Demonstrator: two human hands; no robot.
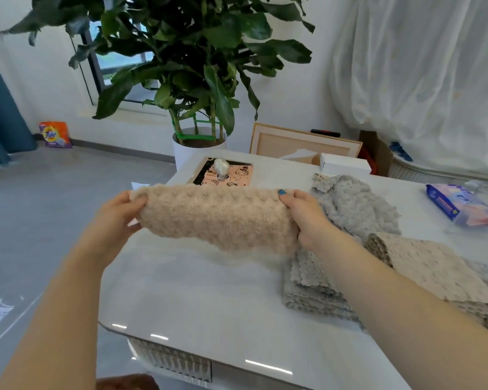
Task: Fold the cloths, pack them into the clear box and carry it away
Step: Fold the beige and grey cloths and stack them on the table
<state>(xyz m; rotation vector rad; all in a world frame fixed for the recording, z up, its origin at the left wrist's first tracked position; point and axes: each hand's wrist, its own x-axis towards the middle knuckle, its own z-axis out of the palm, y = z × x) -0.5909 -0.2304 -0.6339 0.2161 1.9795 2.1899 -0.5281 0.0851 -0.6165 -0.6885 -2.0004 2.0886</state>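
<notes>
Both hands up: left hand (pixel 119 212) and right hand (pixel 304 218), fingers pinching the beige cloth (pixel 217 218) ends above the bench (pixel 195 291).

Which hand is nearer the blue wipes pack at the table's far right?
Right. The right hand grips the beige cloth's end toward the wipes pack, grey cloths lying between them; the left hand grips the opposite end, farther away.

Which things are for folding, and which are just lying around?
For the job: beige cloth held by the left hand and right hand; grey cloths; second beige cloth.
Just lying about: potted plant; wipes pack; white box; detergent bag.
</notes>
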